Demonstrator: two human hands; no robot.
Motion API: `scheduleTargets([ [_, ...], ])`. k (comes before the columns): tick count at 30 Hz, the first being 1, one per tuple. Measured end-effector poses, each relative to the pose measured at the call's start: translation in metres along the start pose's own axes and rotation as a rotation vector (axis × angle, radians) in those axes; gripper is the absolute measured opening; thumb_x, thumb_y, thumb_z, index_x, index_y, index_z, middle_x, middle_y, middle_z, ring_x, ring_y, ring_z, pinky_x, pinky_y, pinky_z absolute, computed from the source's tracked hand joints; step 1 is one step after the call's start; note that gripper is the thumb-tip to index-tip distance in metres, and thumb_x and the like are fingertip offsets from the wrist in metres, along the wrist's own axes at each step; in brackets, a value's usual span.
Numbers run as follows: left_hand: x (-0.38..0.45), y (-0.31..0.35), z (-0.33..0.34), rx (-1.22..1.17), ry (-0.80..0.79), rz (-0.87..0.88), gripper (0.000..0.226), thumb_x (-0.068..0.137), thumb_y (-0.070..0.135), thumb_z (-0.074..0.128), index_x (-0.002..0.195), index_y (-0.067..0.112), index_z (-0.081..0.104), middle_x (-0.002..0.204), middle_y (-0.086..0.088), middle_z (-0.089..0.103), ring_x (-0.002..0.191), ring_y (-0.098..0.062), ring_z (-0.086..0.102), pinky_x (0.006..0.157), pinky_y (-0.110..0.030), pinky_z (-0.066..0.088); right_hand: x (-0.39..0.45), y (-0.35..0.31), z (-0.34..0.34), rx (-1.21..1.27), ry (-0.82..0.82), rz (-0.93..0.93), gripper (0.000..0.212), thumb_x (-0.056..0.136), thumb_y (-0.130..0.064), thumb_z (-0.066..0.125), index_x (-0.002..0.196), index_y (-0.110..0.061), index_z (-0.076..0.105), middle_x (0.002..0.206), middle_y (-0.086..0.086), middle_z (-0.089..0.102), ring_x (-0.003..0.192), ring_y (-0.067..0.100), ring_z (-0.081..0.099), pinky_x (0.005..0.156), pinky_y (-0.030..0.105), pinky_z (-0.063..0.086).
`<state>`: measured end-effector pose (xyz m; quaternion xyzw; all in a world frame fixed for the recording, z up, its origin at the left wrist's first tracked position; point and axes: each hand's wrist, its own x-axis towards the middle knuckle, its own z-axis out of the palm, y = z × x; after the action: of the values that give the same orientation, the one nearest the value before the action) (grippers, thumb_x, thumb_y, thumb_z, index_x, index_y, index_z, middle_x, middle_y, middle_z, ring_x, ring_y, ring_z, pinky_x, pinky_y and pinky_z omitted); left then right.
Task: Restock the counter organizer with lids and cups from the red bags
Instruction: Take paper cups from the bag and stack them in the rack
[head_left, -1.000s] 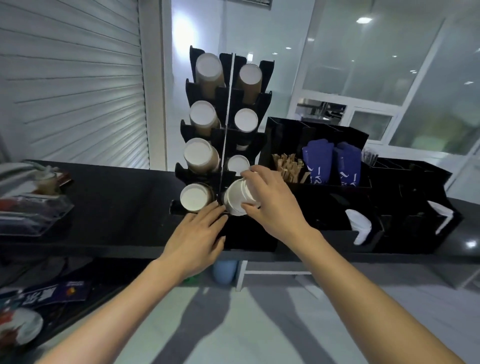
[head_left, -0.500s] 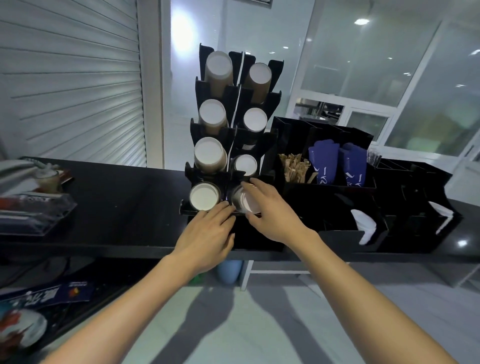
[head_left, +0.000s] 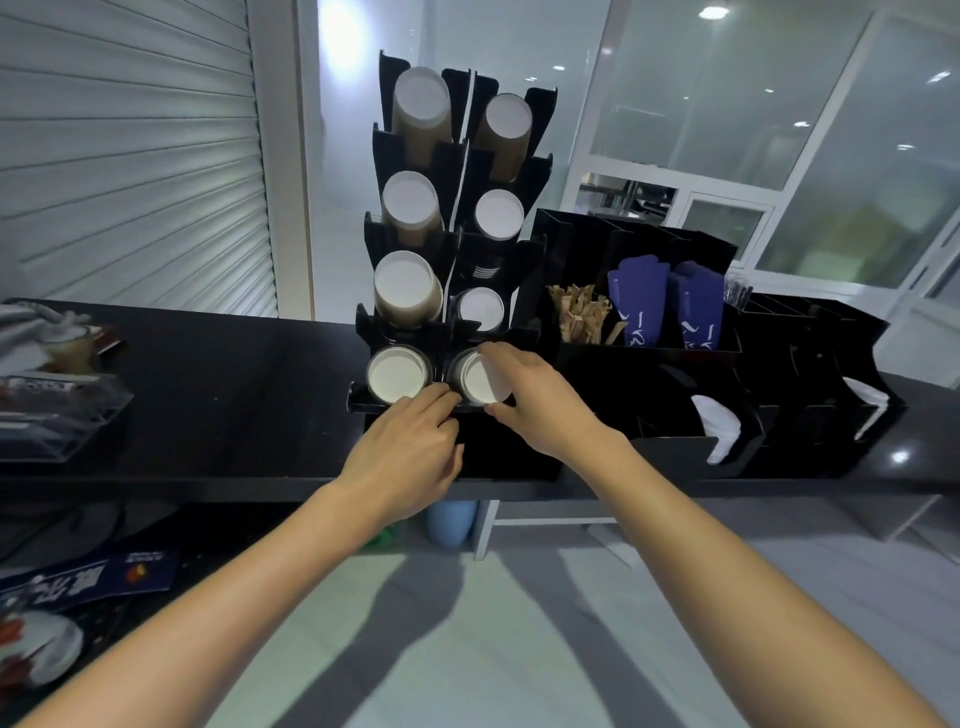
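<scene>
A tall black cup rack (head_left: 457, 249) stands on the black counter (head_left: 234, 384), its two columns of slots filled with paper cups lying base outward. My right hand (head_left: 535, 400) grips the stack of paper cups (head_left: 478, 379) in the bottom right slot, thumb under it and fingers over its top. My left hand (head_left: 410, 447) rests its straight fingertips on the rack's lower front edge, just below the bottom left cup (head_left: 397, 375). No red bag is in view.
Right of the rack a black organizer (head_left: 727, 395) holds wooden stirrers (head_left: 579, 314), blue sleeves (head_left: 667, 306) and white lids (head_left: 719, 426). A clear plastic box (head_left: 57, 415) sits at the counter's left end. A blue bin (head_left: 451, 522) stands under the counter.
My right hand has pushed the cup stack from in front of the rack deeper into the bottom right slot. My left hand has stayed at the rack's lower edge. The camera moved closer.
</scene>
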<state>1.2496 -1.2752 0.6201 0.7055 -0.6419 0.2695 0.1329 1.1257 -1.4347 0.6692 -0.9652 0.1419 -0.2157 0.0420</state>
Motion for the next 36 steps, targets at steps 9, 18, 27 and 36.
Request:
scheduleTargets([
  [9, -0.001, -0.001, 0.004, -0.025, 0.009, 0.004, 0.031, 0.090, 0.032, 0.058, 0.095, 0.005, 0.074, 0.127, -0.011, 0.065, 0.130, -0.028, 0.051, 0.090, -0.038, 0.050, -0.003, -0.004, 0.004, 0.017, -0.008, 0.036, 0.071, 0.084, -0.008, 0.074, 0.147, -0.008, 0.040, 0.144, 0.009, 0.049, 0.128, 0.031, 0.049, 0.101, 0.038, 0.046],
  [18, -0.013, 0.019, -0.008, 0.017, -0.064, 0.026, 0.036, 0.089, 0.036, 0.055, 0.115, 0.013, 0.067, 0.133, -0.009, 0.061, 0.140, -0.031, 0.041, 0.093, -0.045, 0.045, -0.043, -0.008, -0.015, 0.031, 0.032, 0.108, 0.062, 0.095, -0.021, 0.064, 0.151, -0.019, 0.037, 0.157, 0.005, 0.038, 0.140, 0.024, 0.040, 0.110, 0.038, 0.042],
  [27, -0.014, 0.129, 0.016, -0.159, -0.193, 0.040, 0.036, 0.090, 0.036, 0.050, 0.119, 0.018, 0.063, 0.119, 0.002, 0.065, 0.110, -0.026, 0.057, 0.076, -0.041, 0.048, -0.227, 0.034, -0.014, 0.100, 0.067, 0.337, 0.043, 0.095, -0.021, 0.064, 0.137, -0.016, 0.059, 0.141, 0.004, 0.058, 0.130, 0.024, 0.052, 0.105, 0.039, 0.044],
  [36, 0.000, 0.403, 0.019, -0.347, -0.401, 0.314, 0.047, 0.100, 0.039, 0.045, 0.144, 0.022, 0.048, 0.146, 0.000, 0.051, 0.133, -0.027, 0.044, 0.101, -0.043, 0.040, -0.527, 0.099, -0.084, 0.094, -0.017, 0.833, 0.050, 0.103, -0.037, 0.051, 0.151, -0.027, 0.042, 0.155, -0.006, 0.042, 0.143, 0.016, 0.037, 0.116, 0.030, 0.031],
])
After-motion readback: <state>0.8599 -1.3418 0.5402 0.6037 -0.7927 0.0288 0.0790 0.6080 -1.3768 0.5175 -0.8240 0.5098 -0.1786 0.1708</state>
